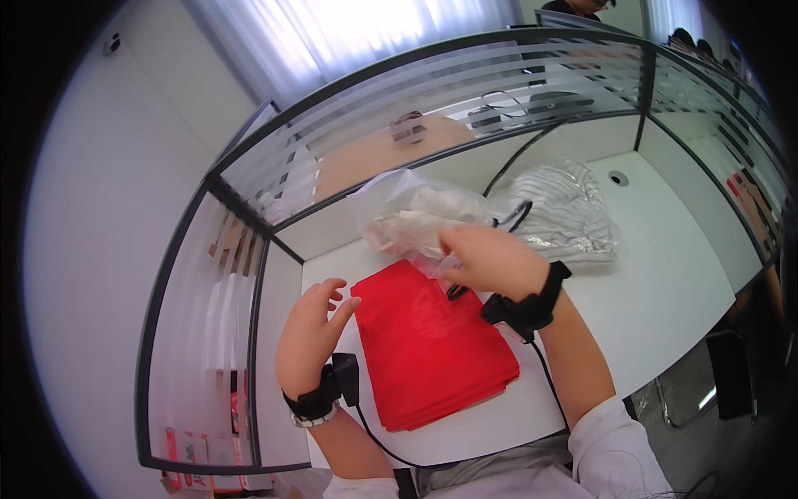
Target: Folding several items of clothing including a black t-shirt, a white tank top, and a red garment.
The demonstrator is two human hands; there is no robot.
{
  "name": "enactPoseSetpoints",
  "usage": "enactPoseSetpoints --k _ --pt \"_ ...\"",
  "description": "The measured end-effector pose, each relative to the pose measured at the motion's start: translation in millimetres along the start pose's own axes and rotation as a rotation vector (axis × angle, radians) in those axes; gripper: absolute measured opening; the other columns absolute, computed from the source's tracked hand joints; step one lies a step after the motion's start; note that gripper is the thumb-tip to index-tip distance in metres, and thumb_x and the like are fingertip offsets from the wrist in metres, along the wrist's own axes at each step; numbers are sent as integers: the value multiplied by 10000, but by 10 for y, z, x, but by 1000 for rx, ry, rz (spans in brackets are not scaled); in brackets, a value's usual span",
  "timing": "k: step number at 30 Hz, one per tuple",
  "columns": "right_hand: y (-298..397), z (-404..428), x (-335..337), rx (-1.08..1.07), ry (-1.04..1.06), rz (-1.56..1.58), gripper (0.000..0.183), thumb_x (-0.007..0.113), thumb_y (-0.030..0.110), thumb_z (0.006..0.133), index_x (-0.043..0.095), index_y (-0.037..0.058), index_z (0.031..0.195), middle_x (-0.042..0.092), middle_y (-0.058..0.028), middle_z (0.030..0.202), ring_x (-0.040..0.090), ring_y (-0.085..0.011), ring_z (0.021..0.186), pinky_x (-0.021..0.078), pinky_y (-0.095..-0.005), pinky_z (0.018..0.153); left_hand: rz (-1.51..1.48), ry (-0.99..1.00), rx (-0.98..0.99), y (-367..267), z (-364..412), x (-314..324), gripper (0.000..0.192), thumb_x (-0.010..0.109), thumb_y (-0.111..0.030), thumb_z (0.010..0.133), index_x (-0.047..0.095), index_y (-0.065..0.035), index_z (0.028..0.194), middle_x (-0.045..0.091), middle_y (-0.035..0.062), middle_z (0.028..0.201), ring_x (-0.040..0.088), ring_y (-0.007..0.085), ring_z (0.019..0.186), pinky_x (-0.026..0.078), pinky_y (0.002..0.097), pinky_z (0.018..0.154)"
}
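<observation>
A folded red cloth [436, 343] lies flat on the white desktop in front of me. At its far left corner is my left hand [312, 334], fingers curved and apart, holding nothing. My right hand [495, 262] is over the cloth's far right side, at the near edge of a clear plastic bag [399, 181]. Its fingers are bent, and whether they pinch the plastic is hidden from me. Pale, crumpled fabric [424, 218] shows inside that bag. Both wrists wear black straps with small cabled devices.
A striped garment in clear plastic [561, 212] lies at the back right. A black cable [520, 156] runs over the rear panel. Framed partitions with striped glass [474, 81] enclose the desk's back and sides. A cable hole [618, 178] sits near the far right corner.
</observation>
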State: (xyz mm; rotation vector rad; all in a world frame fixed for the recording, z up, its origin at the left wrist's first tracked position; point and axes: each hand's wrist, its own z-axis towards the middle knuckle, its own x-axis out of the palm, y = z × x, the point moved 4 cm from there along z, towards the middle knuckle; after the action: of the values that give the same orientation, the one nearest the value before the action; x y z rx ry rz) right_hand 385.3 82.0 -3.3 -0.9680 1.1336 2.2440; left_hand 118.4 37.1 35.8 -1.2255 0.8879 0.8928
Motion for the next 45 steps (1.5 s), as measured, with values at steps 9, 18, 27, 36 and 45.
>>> enactPoseSetpoints --k 9,18,27,36,45 --pt "-736 -202 -427 326 -95 -119 350 676 86 782 568 35 1111 617 -191 1011 617 -384 952 497 -456 836 -74 84 39 176 134 226 420 645 -325 947 636 25 1178 684 202 988 655 352 895 519 413 814" --pt "-634 73 -56 465 -15 92 335 664 233 931 696 -8 1161 654 -145 649 652 -229 577 493 -331 580 -97 97 168 -16 182 546 359 628 -306 950 617 1 1137 670 206 1040 632 400 974 510 456 860" --pt "65 229 -259 -168 -355 393 249 533 126 1015 693 12 1167 692 -151 1122 656 -280 937 508 -328 801 -71 -183 81 58 300 427 374 607 -324 968 681 28 1070 700 226 1011 668 389 943 524 443 829" --pt "91 133 -361 -248 -456 1053 469 440 308 1084 645 -84 1239 646 -189 1324 597 -203 1177 409 -309 1062 -126 -36 162 587 542 765 623 792 -326 828 565 -73 1350 611 168 1328 603 335 1156 485 418 988" --pt "-180 185 -239 -227 -469 1520 582 358 449 1086 417 15 1469 360 -165 1583 302 -282 1484 242 -495 1241 -388 -75 414 506 569 666 487 644 -149 957 531 -80 1425 565 143 1409 547 289 1260 440 385 1051"
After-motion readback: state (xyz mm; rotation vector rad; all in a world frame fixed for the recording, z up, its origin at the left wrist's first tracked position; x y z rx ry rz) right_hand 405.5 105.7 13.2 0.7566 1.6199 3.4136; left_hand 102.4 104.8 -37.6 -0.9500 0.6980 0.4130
